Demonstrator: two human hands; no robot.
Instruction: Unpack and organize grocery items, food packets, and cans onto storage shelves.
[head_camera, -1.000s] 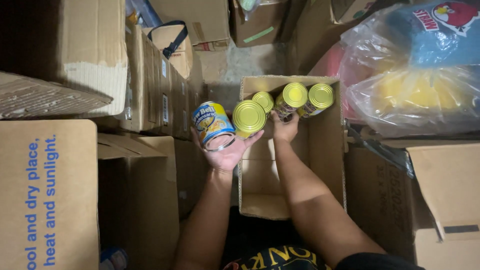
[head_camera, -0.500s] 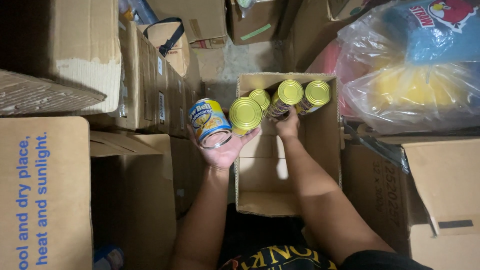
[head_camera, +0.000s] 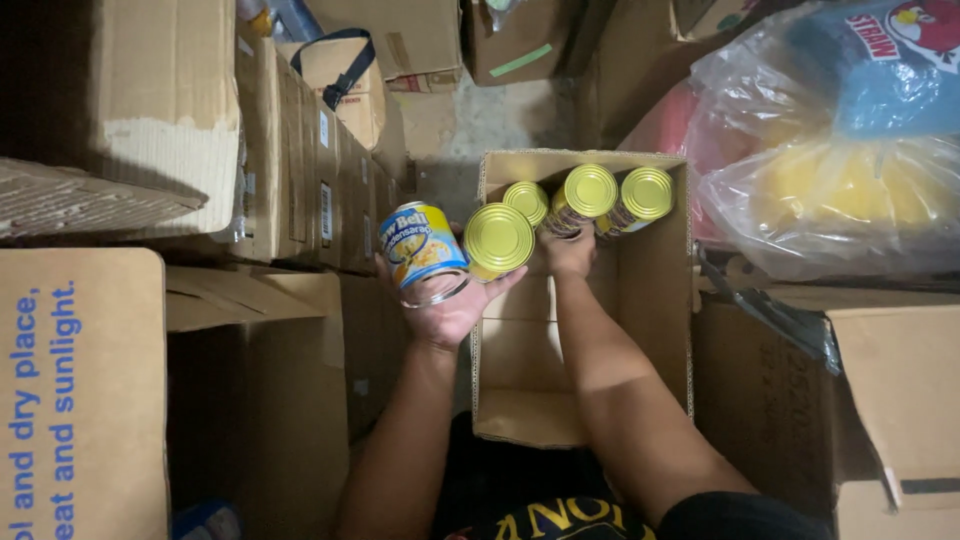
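Seen from above: left hand (head_camera: 450, 300) palm up, its fingers (head_camera: 505, 285) curled under two cans at once — a blue-and-yellow labelled can (head_camera: 422, 250) lying tilted on its side toward the thumb, and a second can (head_camera: 498, 239) with its gold lid facing up, just beside the first and touching it. Both held over the left edge of an open cardboard box (head_camera: 655, 330), partly outside its wall.

Right hand (head_camera: 567, 250) reaching into the far end of that box, fingers wrapped round the body of a gold-lidded can (head_camera: 585, 192) (fingertips themselves hidden behind the can, so the exact grip not visible). Two more gold-lidded cans standing in the same far row: one on the left (head_camera: 526, 200), one on the right (head_camera: 645, 193), each touching or nearly touching the gripped one. Near half of the box floor bare cardboard.

Around the box — stacked brown cartons (head_camera: 300, 150) to the left, a large carton with blue lettering (head_camera: 70, 400) at lower left, a clear plastic bag (head_camera: 830, 190) with yellow and blue contents at upper right, another carton (head_camera: 880, 400) at lower right. Dark garment with yellow print (head_camera: 560, 515) at the bottom edge.
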